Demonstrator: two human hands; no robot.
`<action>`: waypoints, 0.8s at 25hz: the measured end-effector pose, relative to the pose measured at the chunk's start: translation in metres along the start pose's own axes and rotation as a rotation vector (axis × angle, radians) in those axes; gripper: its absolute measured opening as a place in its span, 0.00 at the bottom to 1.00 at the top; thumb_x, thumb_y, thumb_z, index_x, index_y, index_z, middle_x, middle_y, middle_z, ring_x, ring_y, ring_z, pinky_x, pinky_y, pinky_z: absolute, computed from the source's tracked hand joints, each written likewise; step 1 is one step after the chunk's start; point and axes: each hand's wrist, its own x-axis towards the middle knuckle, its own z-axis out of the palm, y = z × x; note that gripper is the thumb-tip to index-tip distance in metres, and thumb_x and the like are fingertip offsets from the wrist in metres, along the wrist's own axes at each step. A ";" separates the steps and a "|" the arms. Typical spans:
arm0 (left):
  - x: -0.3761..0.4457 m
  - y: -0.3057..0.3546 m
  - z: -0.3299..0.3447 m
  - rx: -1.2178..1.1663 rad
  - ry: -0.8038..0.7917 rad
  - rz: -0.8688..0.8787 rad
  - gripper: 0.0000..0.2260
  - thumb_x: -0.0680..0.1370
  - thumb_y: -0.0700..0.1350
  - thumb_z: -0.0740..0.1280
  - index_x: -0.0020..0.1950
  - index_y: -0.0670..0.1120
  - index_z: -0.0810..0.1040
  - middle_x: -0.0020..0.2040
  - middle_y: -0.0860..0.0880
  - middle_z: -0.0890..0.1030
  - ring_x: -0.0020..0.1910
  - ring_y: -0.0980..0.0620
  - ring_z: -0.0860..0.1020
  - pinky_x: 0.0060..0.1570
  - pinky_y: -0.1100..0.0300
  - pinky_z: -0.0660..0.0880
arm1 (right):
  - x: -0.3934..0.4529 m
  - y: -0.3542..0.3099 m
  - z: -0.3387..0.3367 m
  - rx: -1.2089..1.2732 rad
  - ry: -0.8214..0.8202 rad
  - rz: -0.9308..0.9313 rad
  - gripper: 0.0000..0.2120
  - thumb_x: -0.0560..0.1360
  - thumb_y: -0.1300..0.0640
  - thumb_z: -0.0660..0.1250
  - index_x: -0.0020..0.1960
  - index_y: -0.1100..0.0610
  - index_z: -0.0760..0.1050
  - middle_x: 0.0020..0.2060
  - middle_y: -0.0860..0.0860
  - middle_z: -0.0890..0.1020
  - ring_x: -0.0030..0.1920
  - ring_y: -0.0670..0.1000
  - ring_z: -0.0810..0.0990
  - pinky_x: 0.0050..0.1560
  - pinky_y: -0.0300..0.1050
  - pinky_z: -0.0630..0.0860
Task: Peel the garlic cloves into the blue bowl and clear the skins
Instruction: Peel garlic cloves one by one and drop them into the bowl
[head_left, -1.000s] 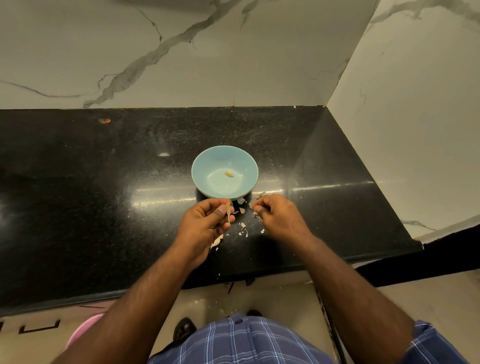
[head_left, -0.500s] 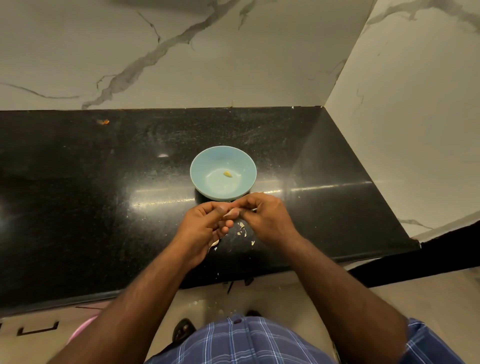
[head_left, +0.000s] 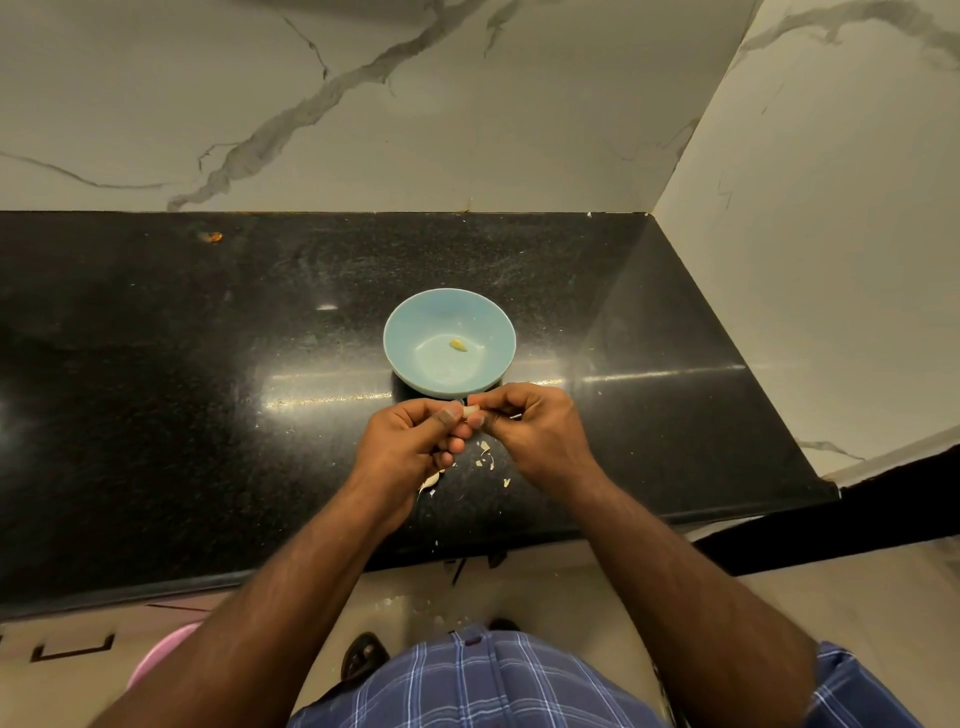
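The person wears a blue plaid shirt (head_left: 483, 686) with short sleeves and dark sandals (head_left: 363, 656).

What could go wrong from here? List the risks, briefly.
1. The clove, pinched between the left hand and right hand, sits over the counter, not the bowl; if it slips, it likely lands among the skins.
2. Skins lie close to the counter's front edge, and bits seem to be on the floor already; more may fall.
3. The hands work close to the bowl's rim and could nudge it.
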 end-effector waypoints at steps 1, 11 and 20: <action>0.000 0.000 0.001 -0.009 0.000 -0.001 0.08 0.81 0.40 0.67 0.47 0.38 0.83 0.34 0.47 0.82 0.30 0.58 0.77 0.30 0.68 0.74 | 0.000 0.000 0.001 0.015 0.007 0.001 0.08 0.72 0.67 0.77 0.51 0.62 0.86 0.42 0.48 0.87 0.44 0.43 0.86 0.46 0.35 0.81; 0.002 -0.003 0.001 -0.047 0.043 0.111 0.06 0.79 0.38 0.69 0.53 0.38 0.83 0.41 0.43 0.85 0.37 0.54 0.82 0.38 0.65 0.79 | 0.004 -0.010 -0.007 0.248 -0.034 0.194 0.11 0.77 0.67 0.71 0.58 0.61 0.82 0.45 0.55 0.86 0.42 0.47 0.84 0.41 0.39 0.79; 0.002 -0.008 0.004 0.066 0.054 0.191 0.05 0.77 0.34 0.72 0.53 0.39 0.83 0.44 0.41 0.86 0.39 0.51 0.83 0.41 0.59 0.79 | 0.007 -0.016 -0.003 0.341 -0.011 0.291 0.13 0.72 0.73 0.70 0.55 0.62 0.79 0.40 0.56 0.85 0.38 0.49 0.84 0.38 0.41 0.79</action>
